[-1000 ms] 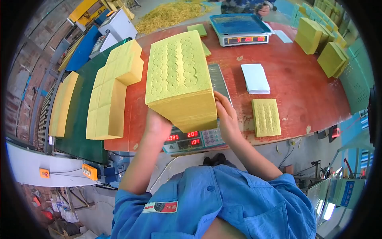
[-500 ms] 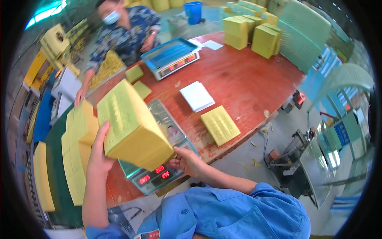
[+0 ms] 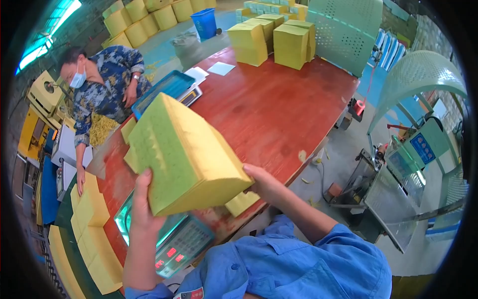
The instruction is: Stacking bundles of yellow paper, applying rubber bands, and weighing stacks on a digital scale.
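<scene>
A thick block of stacked yellow paper (image 3: pixel 174 154) is held up, tilted, between both hands above the near part of the red table. My left hand (image 3: pixel 145 207) grips its left lower edge, the thumb lying along the green-tinted face. At the opposite corner, my right hand (image 3: pixel 264 183) is closed on the block's edge. Below the block is a digital scale (image 3: pixel 191 236) with lit red figures, its pan partly hidden. A flat piece of yellow paper (image 3: pixel 241 203) shows partly from under the block, near the table edge.
More yellow paper blocks (image 3: pixel 291 45) stand at the far side of the red table (image 3: pixel 294 114). A blue-tray scale (image 3: pixel 164 92) is at far left. A co-worker (image 3: pixel 107 84) there reaches toward a row of yellow blocks (image 3: pixel 92 224). A metal-framed machine (image 3: pixel 378 199) stands at right.
Both hands have carried the paper block up and right, turning it. The view has shifted right. The white sheets on the table are now hidden behind the block. The co-worker leans lower.
</scene>
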A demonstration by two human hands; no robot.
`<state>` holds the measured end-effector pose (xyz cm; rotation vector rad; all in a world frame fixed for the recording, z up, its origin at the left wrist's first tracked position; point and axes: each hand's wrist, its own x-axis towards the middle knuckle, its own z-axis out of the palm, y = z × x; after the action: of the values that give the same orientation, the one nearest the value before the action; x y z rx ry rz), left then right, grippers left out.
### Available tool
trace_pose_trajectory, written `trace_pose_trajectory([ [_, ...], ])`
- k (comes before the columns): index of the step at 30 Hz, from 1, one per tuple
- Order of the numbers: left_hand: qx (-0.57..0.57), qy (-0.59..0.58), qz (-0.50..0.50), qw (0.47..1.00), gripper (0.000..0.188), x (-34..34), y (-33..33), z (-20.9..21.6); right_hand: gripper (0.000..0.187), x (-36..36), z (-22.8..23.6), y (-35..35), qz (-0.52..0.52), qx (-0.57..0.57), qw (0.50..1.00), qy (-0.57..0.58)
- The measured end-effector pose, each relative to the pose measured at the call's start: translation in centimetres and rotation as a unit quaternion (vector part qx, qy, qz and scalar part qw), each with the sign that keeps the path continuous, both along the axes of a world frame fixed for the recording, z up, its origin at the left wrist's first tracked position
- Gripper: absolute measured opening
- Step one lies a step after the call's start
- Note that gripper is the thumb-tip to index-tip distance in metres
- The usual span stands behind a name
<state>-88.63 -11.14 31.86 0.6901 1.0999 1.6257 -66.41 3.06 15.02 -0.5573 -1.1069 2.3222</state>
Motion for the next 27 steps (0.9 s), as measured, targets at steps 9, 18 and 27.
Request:
trace_pose_trajectory([
  [9,-0.138,-0.067,-0.072,0.986,0.065,11.4,26.2,-7.5,0.046,10.9,-5.1,26.5,-0.005,-0.035,0.991,-0.129],
  [18,-0.168,0.012,-0.063,0.984,0.084,17.0,53.1,-9.3,0.049,12.6,-3.9,45.2,-0.21,-0.093,0.963,-0.144],
  [27,-0.208,0.056,-0.04,0.976,0.095,19.3,64.6,-10.1,0.072,10.7,-9.4,49.9,-0.332,0.287,0.852,-0.287],
])
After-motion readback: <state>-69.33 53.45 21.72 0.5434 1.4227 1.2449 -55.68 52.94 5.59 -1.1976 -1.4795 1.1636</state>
